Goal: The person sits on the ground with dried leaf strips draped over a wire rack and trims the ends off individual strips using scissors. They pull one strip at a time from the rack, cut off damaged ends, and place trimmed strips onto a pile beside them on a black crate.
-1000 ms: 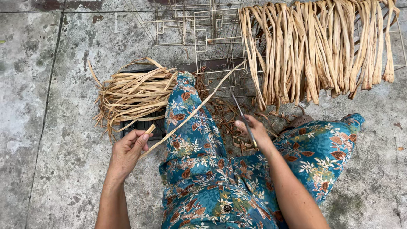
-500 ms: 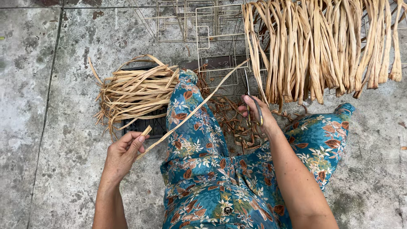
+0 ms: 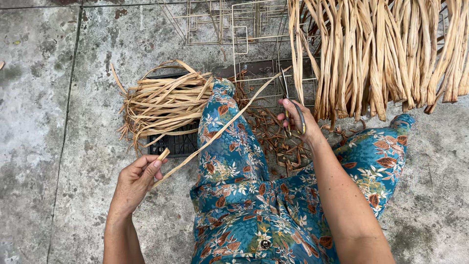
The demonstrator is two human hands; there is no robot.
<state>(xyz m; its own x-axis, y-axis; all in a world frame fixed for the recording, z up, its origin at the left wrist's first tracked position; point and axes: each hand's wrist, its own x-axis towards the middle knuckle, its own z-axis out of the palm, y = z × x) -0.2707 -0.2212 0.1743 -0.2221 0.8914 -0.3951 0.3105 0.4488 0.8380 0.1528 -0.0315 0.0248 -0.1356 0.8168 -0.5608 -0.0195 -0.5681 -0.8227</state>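
Observation:
My left hand point(image 3: 138, 180) pinches the near end of a long tan fibre strip point(image 3: 222, 128) that runs diagonally over my knee, up toward the hanging bundle. My right hand point(image 3: 296, 120) grips a pair of scissors point(image 3: 288, 95), blades pointing up, close to the strip's far end. A thick curtain of dried tan strips point(image 3: 386, 54) hangs across the top right. A loose coil of cut strips point(image 3: 163, 103) lies on a black crate point(image 3: 177, 143) to the left of my knee.
I sit on a grey concrete floor point(image 3: 53, 122) in blue floral trousers point(image 3: 244, 195). Wire frames point(image 3: 229, 24) lie at the top centre. Brown fibre scraps point(image 3: 273, 139) litter the ground between my legs.
My right hand with the scissors has risen from my lap toward the hanging strips. The left hand keeps its hold on the strip's end, nearly in place.

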